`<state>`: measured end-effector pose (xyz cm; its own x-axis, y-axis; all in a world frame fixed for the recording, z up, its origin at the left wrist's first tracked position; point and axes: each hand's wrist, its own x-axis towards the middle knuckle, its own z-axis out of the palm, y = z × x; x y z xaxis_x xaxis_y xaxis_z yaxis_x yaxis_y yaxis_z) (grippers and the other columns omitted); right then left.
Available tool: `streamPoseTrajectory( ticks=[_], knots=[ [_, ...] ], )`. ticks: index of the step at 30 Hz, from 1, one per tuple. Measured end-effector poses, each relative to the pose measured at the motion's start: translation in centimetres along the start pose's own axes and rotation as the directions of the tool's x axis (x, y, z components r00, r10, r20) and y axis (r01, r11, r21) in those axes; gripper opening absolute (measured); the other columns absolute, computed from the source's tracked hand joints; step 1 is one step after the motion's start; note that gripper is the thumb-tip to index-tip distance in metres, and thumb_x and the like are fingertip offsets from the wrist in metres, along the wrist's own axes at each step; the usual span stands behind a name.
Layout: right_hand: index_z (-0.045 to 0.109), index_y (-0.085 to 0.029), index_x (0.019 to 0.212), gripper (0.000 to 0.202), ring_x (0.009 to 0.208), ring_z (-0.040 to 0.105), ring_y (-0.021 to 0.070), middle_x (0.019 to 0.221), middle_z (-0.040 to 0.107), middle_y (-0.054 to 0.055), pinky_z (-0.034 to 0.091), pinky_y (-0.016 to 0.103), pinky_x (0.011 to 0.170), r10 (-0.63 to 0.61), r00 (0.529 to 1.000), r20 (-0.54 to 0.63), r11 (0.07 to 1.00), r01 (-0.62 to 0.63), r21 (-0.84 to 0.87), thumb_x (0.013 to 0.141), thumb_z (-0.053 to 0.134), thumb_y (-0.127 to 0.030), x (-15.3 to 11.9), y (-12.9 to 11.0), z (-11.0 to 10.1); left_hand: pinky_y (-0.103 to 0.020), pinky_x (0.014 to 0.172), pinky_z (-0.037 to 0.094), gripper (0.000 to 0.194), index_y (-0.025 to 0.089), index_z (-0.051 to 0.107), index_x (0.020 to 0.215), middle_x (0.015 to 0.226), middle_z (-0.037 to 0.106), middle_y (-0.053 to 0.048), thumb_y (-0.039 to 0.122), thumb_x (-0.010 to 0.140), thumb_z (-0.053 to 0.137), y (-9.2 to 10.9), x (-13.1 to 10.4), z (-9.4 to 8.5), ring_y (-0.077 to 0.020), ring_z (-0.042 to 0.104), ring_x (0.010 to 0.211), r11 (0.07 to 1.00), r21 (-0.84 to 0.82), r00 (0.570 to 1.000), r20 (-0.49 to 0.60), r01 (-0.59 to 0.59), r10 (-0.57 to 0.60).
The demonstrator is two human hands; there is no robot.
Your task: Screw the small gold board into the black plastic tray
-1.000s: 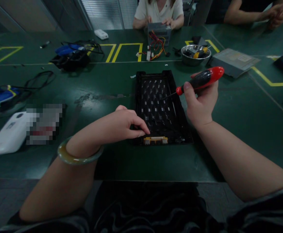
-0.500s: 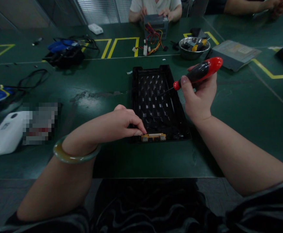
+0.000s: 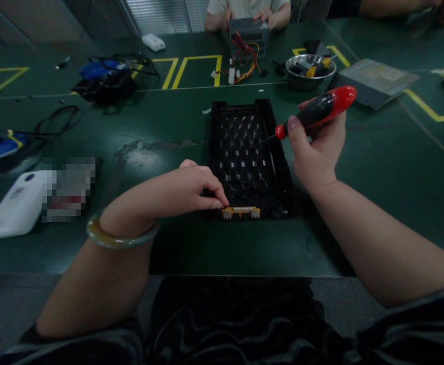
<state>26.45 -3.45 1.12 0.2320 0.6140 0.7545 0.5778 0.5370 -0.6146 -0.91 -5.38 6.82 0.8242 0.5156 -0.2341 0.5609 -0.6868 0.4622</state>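
In front of me a black plastic panel point(image 3: 240, 147) with a raised rim and a patterned inside lies on the green table. At its near end sits a small yellow-orange circuit board point(image 3: 241, 210) with a white pin connector and metal ports. My left hand point(image 3: 202, 188) pinches the left end of that board between thumb and fingertips. A screwdriver point(image 3: 316, 111) with a red and black handle is gripped in my right hand point(image 3: 319, 147). Its thin shaft slants down and left over the panel's right side; whether the tip touches anything, I cannot tell.
A metal bowl point(image 3: 310, 73) of tools and a flat grey metal case point(image 3: 377, 81) stand at the back right. Across the table a person holds a power supply point(image 3: 249, 38) with coloured cables. Blue-and-black cabled items point(image 3: 103, 76) and a white device point(image 3: 18, 203) lie on the left.
The whole view has shifted slightly, moving things a little to the right and up. Both hands keep their holds, the left on the circuit board and the right on the screwdriver.
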Motion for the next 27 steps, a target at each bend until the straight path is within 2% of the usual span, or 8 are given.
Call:
streamPoseTrajectory(
  ticks=[9, 15, 20, 24, 27],
  knots=[
    [0.055, -0.025, 0.106, 0.033, 0.093, 0.063, 0.0207, 0.104, 0.063, 0.006, 0.054, 0.041, 0.089, -0.068, 0.998, -0.015, 0.997, 0.068, 0.048, 0.088, 0.064, -0.051, 0.15, -0.1, 0.06, -0.029, 0.096, 0.031, 0.017, 0.032, 0.076, 0.099, 0.099, 0.075, 0.004, 0.032, 0.089, 0.062, -0.46, 0.07, -0.27, -0.0159, 0.062, 0.099, 0.998, -0.052, 0.999, 0.043, -0.025, 0.027],
    [0.053, -0.025, 0.108, 0.037, 0.097, 0.062, 0.0228, 0.107, 0.062, 0.008, 0.053, 0.042, 0.092, 0.036, 0.999, 0.03, 0.999, -0.037, 0.029, 0.088, 0.062, -0.054, 0.07, -0.43, -0.03, -0.029, 0.096, 0.032, 0.017, 0.031, 0.076, 0.099, 0.098, 0.075, 0.004, 0.032, 0.089, 0.062, -0.41, 0.02, -0.33, -0.0158, 0.062, 0.1, 0.998, -0.057, 0.999, 0.04, -0.032, 0.034],
    [0.054, -0.025, 0.109, 0.036, 0.096, 0.062, 0.0221, 0.109, 0.061, 0.008, 0.054, 0.042, 0.091, 0.021, 1.0, 0.023, 0.999, -0.021, 0.027, 0.087, 0.064, -0.052, 0.03, -0.05, -0.03, -0.03, 0.096, 0.031, 0.016, 0.031, 0.076, 0.097, 0.097, 0.075, 0.004, 0.032, 0.089, 0.062, -0.32, 0.05, -0.26, -0.0158, 0.062, 0.1, 0.998, -0.059, 0.999, 0.039, -0.021, 0.023],
    [0.053, -0.027, 0.11, 0.036, 0.093, 0.063, 0.022, 0.108, 0.061, 0.007, 0.056, 0.039, 0.079, 0.026, 0.999, 0.022, 0.999, -0.026, 0.032, 0.087, 0.064, -0.053, 0.08, 0.49, 0.03, -0.03, 0.095, 0.028, 0.015, 0.03, 0.076, 0.094, 0.096, 0.075, 0.004, 0.033, 0.089, 0.063, -0.33, 0.09, -0.11, -0.016, 0.061, 0.1, 0.999, -0.052, 1.0, 0.026, -0.012, 0.013],
    [0.051, -0.029, 0.113, 0.036, 0.079, 0.063, 0.0182, 0.111, 0.06, 0.005, 0.055, 0.035, 0.065, -0.028, 0.998, -0.051, 0.99, 0.035, 0.135, 0.088, 0.063, -0.05, 0.32, 0.1, -0.03, -0.033, 0.096, 0.024, 0.013, 0.031, 0.076, 0.093, 0.095, 0.074, 0.005, 0.033, 0.088, 0.064, -0.37, 0.01, 0.06, -0.0168, 0.059, 0.101, 0.999, -0.033, 1.0, -0.003, 0.006, -0.006]
  ],
)
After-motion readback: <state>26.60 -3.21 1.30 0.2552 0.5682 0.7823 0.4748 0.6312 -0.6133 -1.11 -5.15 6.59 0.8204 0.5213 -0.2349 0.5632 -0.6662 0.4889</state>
